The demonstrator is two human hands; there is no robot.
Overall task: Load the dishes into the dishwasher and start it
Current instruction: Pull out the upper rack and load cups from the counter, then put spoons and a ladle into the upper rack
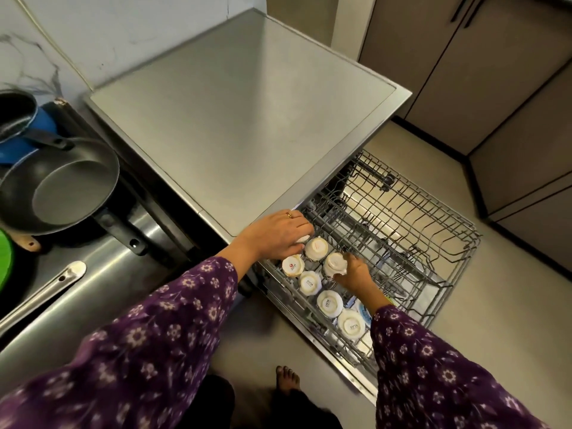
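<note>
1. Leaves a frying pan [58,187] unloaded on the worktop [117,258] at far left.
2. Could knock or chip the tightly packed upturned cups [329,303] in the pulled-out rack [470,235], with both hands working so close together.
3. Could tip a cup if set off the prongs.
4. Curls the left hand [275,236] down over a mostly hidden cup [302,239] at the rack's back corner.
5. Grips with the right hand [353,274] the side of another cup [334,264], fingers curled round it, just beside its neighbours.
</note>
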